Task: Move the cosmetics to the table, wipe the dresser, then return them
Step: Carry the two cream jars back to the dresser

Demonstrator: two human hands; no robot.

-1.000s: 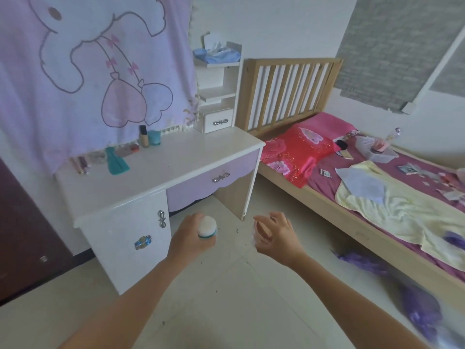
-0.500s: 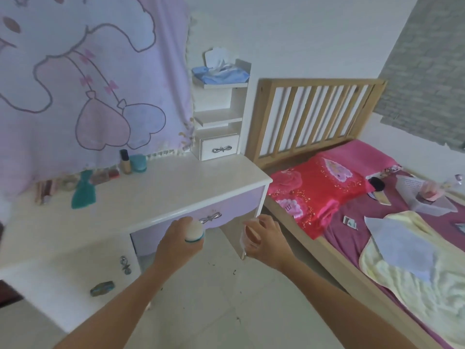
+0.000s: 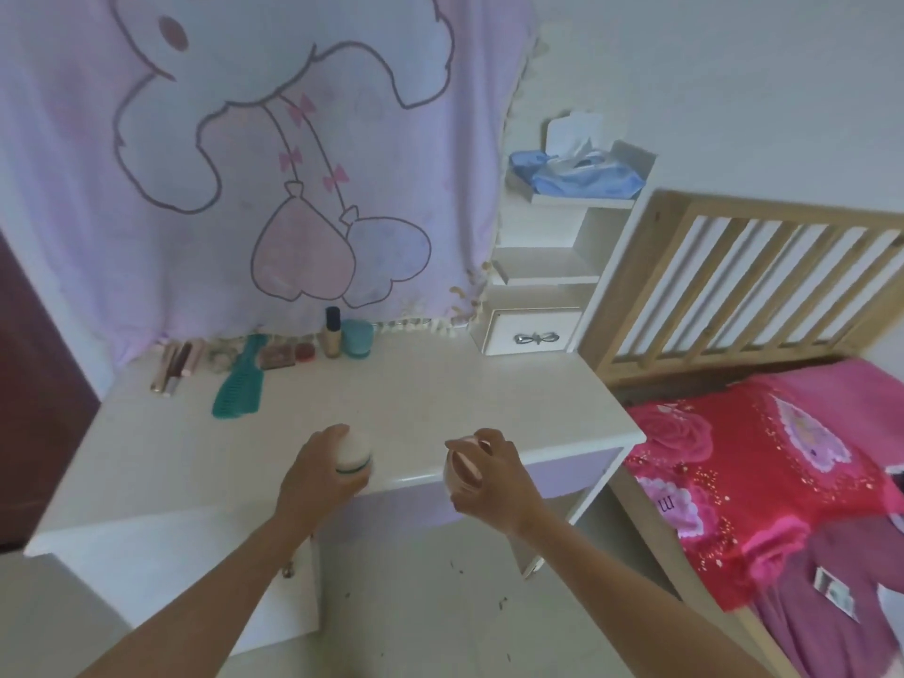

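Both hands hover at the worktop's (image 3: 440, 393) front edge: left hand (image 3: 318, 474) grips a white jar (image 3: 353, 455), right hand (image 3: 494, 477) clutches a pinkish jar (image 3: 460, 469). A teal comb (image 3: 239, 384) lies at its back.

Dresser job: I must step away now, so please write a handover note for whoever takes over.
Hands: left hand grips a white jar with a green band; right hand grips a clear pink-topped jar; both are over the front edge of the dresser.
Along its back: lip tubes, teal comb, compact, foundation bottle, teal jar.
Done: apparently most cosmetics returned; wiping cannot be confirmed.
Left: set both jars down with the row.
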